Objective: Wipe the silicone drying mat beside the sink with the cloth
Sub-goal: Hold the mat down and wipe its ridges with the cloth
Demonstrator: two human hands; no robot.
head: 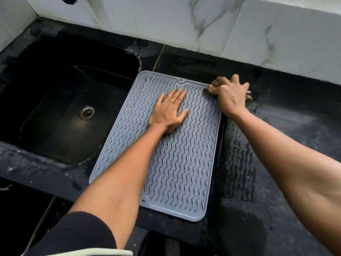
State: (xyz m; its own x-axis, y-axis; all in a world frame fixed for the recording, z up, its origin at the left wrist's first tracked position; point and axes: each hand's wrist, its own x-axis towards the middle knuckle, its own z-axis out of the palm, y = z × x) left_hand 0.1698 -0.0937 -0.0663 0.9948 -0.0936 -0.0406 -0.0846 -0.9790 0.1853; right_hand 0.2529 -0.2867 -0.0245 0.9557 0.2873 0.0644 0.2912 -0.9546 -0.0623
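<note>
A grey silicone drying mat (177, 163) with wavy ridges lies on the black counter, right of the sink. My left hand (168, 111) rests flat on the mat's upper half, fingers spread, palm down. My right hand (230, 95) is closed over a dark brownish cloth (209, 90) at the mat's far right corner, partly on the counter. Most of the cloth is hidden under that hand.
A black sink (73, 111) with a metal drain (87, 112) sits to the left of the mat. The black counter (276, 163) right of the mat looks wet and streaked. A marble-patterned tiled wall (203, 24) runs along the back.
</note>
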